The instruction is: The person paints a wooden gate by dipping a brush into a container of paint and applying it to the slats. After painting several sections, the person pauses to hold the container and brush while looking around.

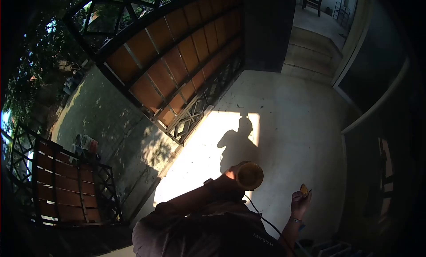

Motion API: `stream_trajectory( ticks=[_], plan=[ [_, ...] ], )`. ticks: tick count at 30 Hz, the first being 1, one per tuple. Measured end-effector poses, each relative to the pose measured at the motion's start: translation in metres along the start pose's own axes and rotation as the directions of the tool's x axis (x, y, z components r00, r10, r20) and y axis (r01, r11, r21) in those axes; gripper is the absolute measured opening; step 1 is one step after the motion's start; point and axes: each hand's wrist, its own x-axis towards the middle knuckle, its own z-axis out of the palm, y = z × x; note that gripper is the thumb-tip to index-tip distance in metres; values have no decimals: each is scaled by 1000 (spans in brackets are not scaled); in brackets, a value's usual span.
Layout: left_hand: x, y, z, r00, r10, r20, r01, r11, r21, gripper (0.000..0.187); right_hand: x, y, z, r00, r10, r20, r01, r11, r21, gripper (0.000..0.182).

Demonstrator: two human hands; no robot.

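Note:
My left hand (230,173) reaches across in front of my chest, closed on a round yellow container (249,176) with a pale rim. I see it nearly from above, and it hides most of my fingers. At the lower right, my right hand (301,204) is raised with bent fingers pinching a small yellow-brown piece (304,190); its exact kind is too small to tell. The two hands are apart. A thin black cable (267,221) runs down past my dark shirt (208,235) between them.
A pale floor (288,124) stretches ahead, with my shadow in a sunlit patch. A brown-panelled metal gate (177,57) stands at the upper left, another gate leaf (66,184) at lower left. Steps (310,51) lead up to a doorway. Buckets (86,144) sit outside.

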Motion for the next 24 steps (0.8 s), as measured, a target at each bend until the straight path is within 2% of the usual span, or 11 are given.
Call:
stream_trajectory(
  ticks=[2,4,7,8,10,12,14,15,17,21,24],
  plan=[
    [32,-25,-4,996,-56,-67,58,998,31,78,47,1,9,998,47,44,-46,999,-20,32],
    [67,-50,-7,996,31,-89,-19,991,136,87,84,4,40,991,120,51,-120,993,-17,36],
    [138,-82,-12,991,26,-130,-30,999,-28,92,140,5,60,993,118,30,-118,993,-24,39],
    [168,-89,-12,988,32,-152,-38,999,-38,92,159,0,65,964,207,167,-217,975,42,42],
    [227,-96,-15,962,177,-206,-178,984,17,89,199,-12,82,975,176,133,-166,982,-87,42],
    [274,-81,-24,971,129,-203,-136,990,-21,89,229,-23,106,980,171,97,-163,983,-83,41],
    [321,-75,-37,976,136,-170,-146,988,-51,89,253,-34,157,997,-21,76,33,987,-160,38],
    [341,-74,-42,977,131,-171,-142,989,-52,89,269,-41,171,997,-18,73,29,986,-161,38],
    [375,-64,-51,976,176,-130,-182,982,-41,88,305,-61,195,981,-144,129,168,965,-201,34],
    [429,-64,-58,977,190,-93,-183,980,82,86,373,-86,219,918,-137,371,151,989,-10,28],
    [461,-78,-55,986,86,-143,-72,992,105,90,417,-92,253,906,-150,397,182,982,-45,26]
  ],
)
